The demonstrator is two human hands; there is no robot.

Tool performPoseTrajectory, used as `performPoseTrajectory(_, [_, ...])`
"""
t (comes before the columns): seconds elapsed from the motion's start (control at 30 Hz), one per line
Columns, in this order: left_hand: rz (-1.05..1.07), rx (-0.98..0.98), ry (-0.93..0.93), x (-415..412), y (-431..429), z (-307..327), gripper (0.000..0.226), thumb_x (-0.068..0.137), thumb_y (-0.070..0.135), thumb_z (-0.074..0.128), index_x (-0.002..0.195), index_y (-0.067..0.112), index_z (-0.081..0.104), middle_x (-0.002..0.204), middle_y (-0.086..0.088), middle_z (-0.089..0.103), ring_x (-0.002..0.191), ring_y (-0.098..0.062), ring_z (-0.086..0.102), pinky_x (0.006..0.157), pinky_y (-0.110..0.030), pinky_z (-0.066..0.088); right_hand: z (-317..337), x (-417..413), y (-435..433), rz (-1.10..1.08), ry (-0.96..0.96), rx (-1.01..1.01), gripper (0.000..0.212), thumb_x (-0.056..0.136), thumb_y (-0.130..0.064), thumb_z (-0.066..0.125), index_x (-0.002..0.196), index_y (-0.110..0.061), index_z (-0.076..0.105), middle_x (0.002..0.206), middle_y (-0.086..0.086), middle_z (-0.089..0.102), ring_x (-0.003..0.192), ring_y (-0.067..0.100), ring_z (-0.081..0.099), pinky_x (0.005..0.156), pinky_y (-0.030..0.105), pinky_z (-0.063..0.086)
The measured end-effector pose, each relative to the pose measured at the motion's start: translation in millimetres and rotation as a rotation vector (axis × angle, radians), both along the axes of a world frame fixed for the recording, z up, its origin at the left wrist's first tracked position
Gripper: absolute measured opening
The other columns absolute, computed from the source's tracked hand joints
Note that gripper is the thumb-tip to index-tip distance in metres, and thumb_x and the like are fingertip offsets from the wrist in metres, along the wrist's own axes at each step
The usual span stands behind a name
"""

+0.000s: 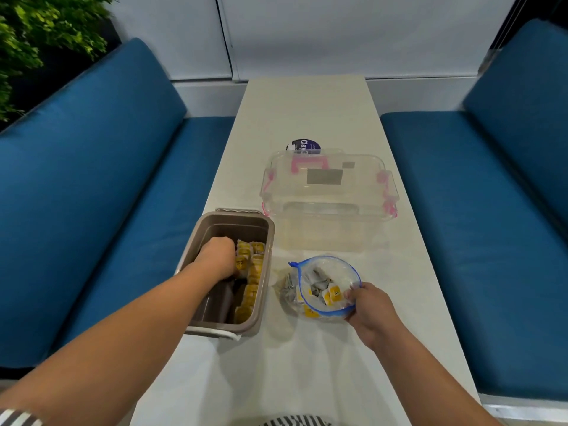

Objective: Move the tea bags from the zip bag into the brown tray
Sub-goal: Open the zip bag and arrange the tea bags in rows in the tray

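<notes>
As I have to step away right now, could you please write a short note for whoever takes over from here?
Left hand: inside the brown tray, fingers curled against the stacked tea bags; whether it holds one is hidden.
Right hand: pinches the rim of the zip bag, holding it open on the table.
Done: a row of tea bags fills the tray's right side.
Left: several loose tea bags are in the zip bag; move them across.
</notes>
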State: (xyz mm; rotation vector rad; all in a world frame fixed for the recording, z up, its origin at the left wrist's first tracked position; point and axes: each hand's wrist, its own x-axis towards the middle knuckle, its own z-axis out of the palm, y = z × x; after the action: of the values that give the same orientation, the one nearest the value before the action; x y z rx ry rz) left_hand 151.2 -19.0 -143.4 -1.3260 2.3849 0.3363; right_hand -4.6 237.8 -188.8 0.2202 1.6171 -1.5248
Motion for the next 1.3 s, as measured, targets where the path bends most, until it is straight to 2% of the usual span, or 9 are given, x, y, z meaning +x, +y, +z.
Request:
performPoseTrajectory(0.13, [-0.046, 0.078, -0.143, -2.5, 2.9, -6.2, 0.039, 0.074, 0.032, 0.084, 0.104, 0.012, 0.068, 0.093, -0.004, 0.068, 0.088, -0.023, 0.066, 0.085, -0.035, 0.057, -0.8, 0.7, 3.0, -0.002, -0.014, -0.011, 0.020, 0.098, 0.008, 0.044, 0.107, 0.003, 0.061, 0.106, 0.024, 0.066, 0.096, 0.036, 0.063, 0.087, 0.048, 0.052])
performPoseTrajectory(0.4, [-0.029, 0.033, -0.102, -13.0, -0.1, -6.4, 0.033, 0.085, 0.029, 0.074, 0.109, 0.008, 0.068, 0.106, -0.010, 0.069, 0.098, -0.028, 0.067, 0.091, -0.038, 0.053, -0.3, 0.5, 5.7, 0.001, -0.049, -0.021, 0.012, 0.088, 0.005, 0.051, 0.091, -0.004, 0.058, 0.100, 0.020, 0.059, 0.093, 0.035, 0.056, 0.078, 0.045, 0.049])
performPoseTrajectory(0.53, [-0.020, 0.059, -0.142, -14.7, 1.6, 0.9, 0.032, 0.084, 0.031, 0.073, 0.107, 0.009, 0.068, 0.080, -0.004, 0.061, 0.083, -0.024, 0.064, 0.082, -0.035, 0.055, 3.2, 0.2, 7.0, -0.040, -0.137, -0.091, 0.013, 0.086, -0.003, 0.052, 0.075, -0.010, 0.053, 0.077, 0.008, 0.053, 0.075, 0.025, 0.052, 0.070, 0.039, 0.045])
performPoseTrajectory(0.6, [-0.009, 0.069, -0.159, -15.8, 2.9, 11.5, 0.036, 0.081, 0.033, 0.076, 0.106, 0.009, 0.067, 0.082, -0.005, 0.062, 0.083, -0.025, 0.065, 0.083, -0.036, 0.057, 1.9, 0.7, 9.1, -0.058, -0.168, -0.139, 0.009, 0.094, -0.012, 0.056, 0.089, -0.009, 0.062, 0.085, 0.007, 0.057, 0.075, 0.022, 0.055, 0.071, 0.038, 0.048])
performPoseTrajectory(0.7, [0.008, -0.016, -0.150, -15.4, 6.4, 32.0, 0.032, 0.084, 0.025, 0.075, 0.110, 0.007, 0.070, 0.095, -0.009, 0.067, 0.085, -0.025, 0.066, 0.082, -0.035, 0.057, 0.9, 2.1, 10.1, -0.061, -0.169, -0.176, 0.030, 0.100, -0.024, 0.060, 0.121, -0.002, 0.064, 0.107, 0.010, 0.063, 0.092, 0.024, 0.063, 0.082, 0.042, 0.052])
performPoseTrajectory(0.83, [-0.035, -0.134, 0.246, -14.2, 37.0, 71.5, 0.024, 0.089, 0.031, 0.071, 0.110, 0.019, 0.071, 0.098, 0.000, 0.072, 0.084, -0.015, 0.062, 0.074, -0.026, 0.048, 4.8, 8.0, 11.1, -0.024, -0.051, -0.105, 0.018, 0.104, -0.021, 0.056, 0.092, -0.008, 0.058, 0.087, 0.007, 0.057, 0.081, 0.024, 0.058, 0.079, 0.044, 0.048])
performPoseTrajectory(0.9, [-0.039, -0.041, 0.522, -15.8, 68.7, 92.3, 0.010, 0.089, 0.024, 0.070, 0.099, 0.025, 0.070, 0.089, 0.008, 0.071, 0.078, -0.007, 0.061, 0.069, -0.018, 0.044, 5.7, 11.6, 12.7, -0.008, 0.013, -0.076, 0.022, 0.105, -0.022, 0.057, 0.089, -0.008, 0.059, 0.085, 0.008, 0.059, 0.080, 0.025, 0.058, 0.076, 0.043, 0.049])
performPoseTrajectory(1.0, [-0.079, 0.124, 0.672, -28.0, 111.8, 98.4, 0.009, 0.088, 0.026, 0.073, 0.096, 0.029, 0.070, 0.085, 0.012, 0.068, 0.073, 0.000, 0.060, 0.066, -0.011, 0.043, 7.0, 14.7, 14.4, -0.010, 0.076, -0.038, 0.024, 0.105, -0.023, 0.056, 0.092, -0.004, 0.061, 0.085, 0.010, 0.061, 0.080, 0.026, 0.058, 0.073, 0.040, 0.049])
performPoseTrajectory(1.3, [-0.198, 0.127, 0.250, -67.3, 167.8, 15.1, 0.022, 0.091, 0.033, 0.065, 0.103, 0.018, 0.076, 0.101, -0.006, 0.073, 0.097, -0.025, 0.067, 0.085, -0.034, 0.054, 6.4, 20.1, 20.3, -0.067, 0.085, -0.028, 0.027, 0.105, -0.023, 0.056, 0.097, 0.002, 0.064, 0.086, 0.012, 0.067, 0.083, 0.029, 0.063, 0.082, 0.045, 0.053])
